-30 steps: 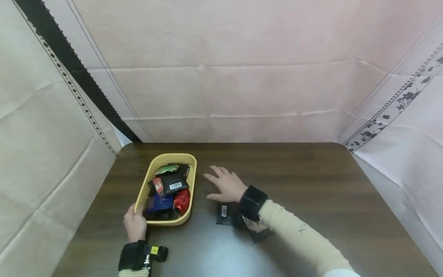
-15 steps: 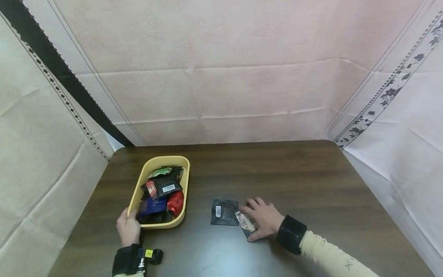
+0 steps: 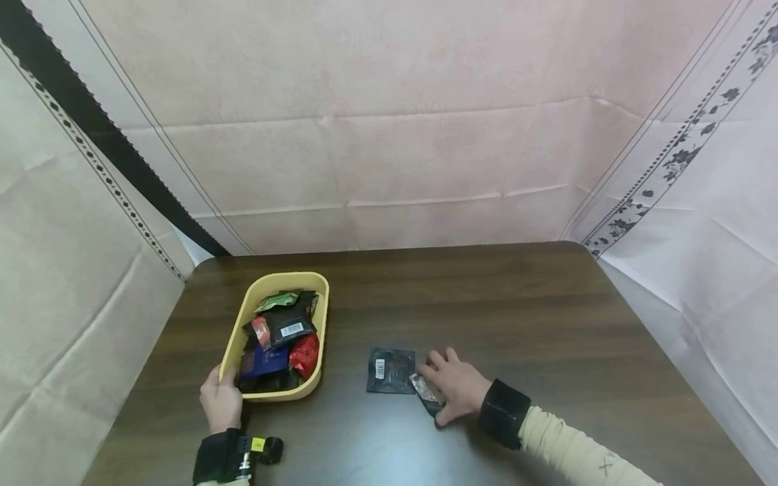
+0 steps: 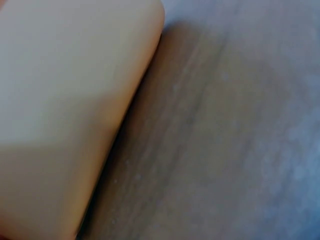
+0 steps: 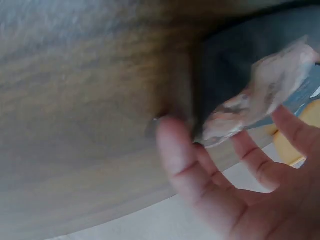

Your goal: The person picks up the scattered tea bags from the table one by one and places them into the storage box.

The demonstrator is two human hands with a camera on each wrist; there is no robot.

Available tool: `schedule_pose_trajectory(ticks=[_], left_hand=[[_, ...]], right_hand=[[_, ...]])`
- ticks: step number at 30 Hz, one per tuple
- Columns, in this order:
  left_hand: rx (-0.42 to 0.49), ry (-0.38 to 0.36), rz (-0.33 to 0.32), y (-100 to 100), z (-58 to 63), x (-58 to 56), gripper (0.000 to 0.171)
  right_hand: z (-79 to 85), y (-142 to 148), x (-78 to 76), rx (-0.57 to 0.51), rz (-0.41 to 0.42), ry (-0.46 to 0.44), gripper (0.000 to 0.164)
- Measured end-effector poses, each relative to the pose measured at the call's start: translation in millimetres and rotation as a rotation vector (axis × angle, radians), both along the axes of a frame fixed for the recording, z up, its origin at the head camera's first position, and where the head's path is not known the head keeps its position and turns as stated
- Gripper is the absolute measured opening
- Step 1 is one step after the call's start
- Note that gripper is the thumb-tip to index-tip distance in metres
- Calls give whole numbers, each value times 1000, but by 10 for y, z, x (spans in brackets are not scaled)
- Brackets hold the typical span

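My left hand (image 3: 221, 403) grips the near left rim of a yellow plastic basket (image 3: 322, 317). The basket's pale wall (image 4: 60, 100) fills the left of the left wrist view. To the right, my right hand (image 3: 457, 388) reaches down over a small black packet (image 3: 429, 391) with a shiny patterned patch (image 5: 280, 80). Its thumb (image 5: 177, 150) lies low by the packet's end and its fingers are at the other edge, spread apart. Next to it lies a flat black packet (image 3: 392, 371) with a white barcode label.
Inside the basket are a black packet with a barcode (image 3: 288, 329), a blue packet (image 3: 264, 362), a red packet (image 3: 305, 354) and a green one (image 3: 279, 301). Everything stands on a dark wooden table (image 3: 486, 290), with white cloth (image 3: 377, 135) hanging behind.
My right hand has moved right and nearer from beside the basket, down onto the patterned black packet. The left hand keeps its grip on the basket; the view has shifted a little.
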State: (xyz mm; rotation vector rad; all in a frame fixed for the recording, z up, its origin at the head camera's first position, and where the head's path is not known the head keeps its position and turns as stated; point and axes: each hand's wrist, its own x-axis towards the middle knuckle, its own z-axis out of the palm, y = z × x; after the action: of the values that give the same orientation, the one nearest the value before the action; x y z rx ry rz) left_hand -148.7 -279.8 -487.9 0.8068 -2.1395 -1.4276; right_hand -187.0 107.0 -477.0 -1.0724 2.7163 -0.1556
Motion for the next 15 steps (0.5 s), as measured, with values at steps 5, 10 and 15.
schedule_pose_trajectory(ticks=[5, 10, 15], left_hand=[[6, -1, 1, -13, 33, -8, 36], [-1, -9, 6, -14, 30, 0, 35], [21, -13, 0, 8, 14, 0, 36]], right_hand=[[-46, -36, -28, -14, 8, 35, 39], [-31, -58, -132, -113, -46, 99, 17], [124, -157, -243, -179, -83, 151, 19]])
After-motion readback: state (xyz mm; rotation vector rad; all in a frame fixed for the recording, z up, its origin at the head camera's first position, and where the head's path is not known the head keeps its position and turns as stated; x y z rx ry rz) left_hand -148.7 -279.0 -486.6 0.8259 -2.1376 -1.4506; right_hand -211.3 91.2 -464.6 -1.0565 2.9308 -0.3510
